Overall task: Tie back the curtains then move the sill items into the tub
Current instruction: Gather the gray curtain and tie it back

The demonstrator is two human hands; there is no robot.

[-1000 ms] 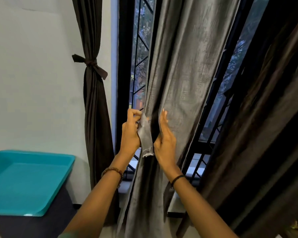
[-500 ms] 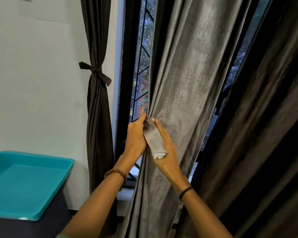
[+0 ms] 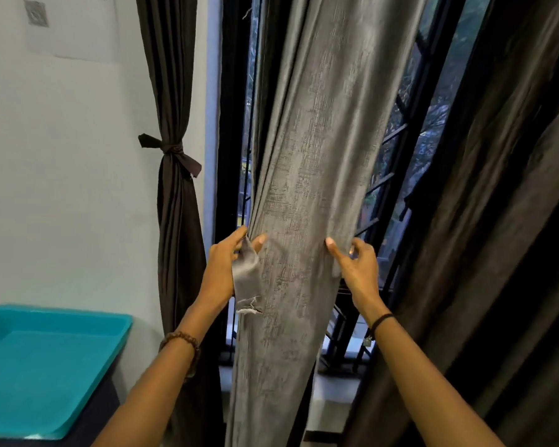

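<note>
We stand at the window with both hands raised to the grey curtain (image 3: 304,188). It hangs gathered into a thick column in the middle of the view, between a dark brown curtain (image 3: 175,237) already knotted back at the left and a loose dark curtain (image 3: 497,237) at the right.

Our left hand (image 3: 221,272) sits at the column's left edge and pinches a tie strip (image 3: 247,279), a short grey band whose frayed end dangles over the cloth. Our right hand (image 3: 355,269) is at the opposite edge, thumb on the front of the folds and fingers curled round behind them. The cloth hides whether it also has the tie's far end, so we cannot tell.

The curtain looks soft and fairly heavy, with a faint sheen, so we judge its folds will slide and spread unless bunched tightly. The best hold seems to be round the whole column at the height of the hands. The strip is light and limp, and is best pinched near its tip and pulled snug.

The teal tub (image 3: 46,366) sits low at the left, well apart from the window. The sill (image 3: 336,387) shows as a pale strip; its items are out of view.
</note>
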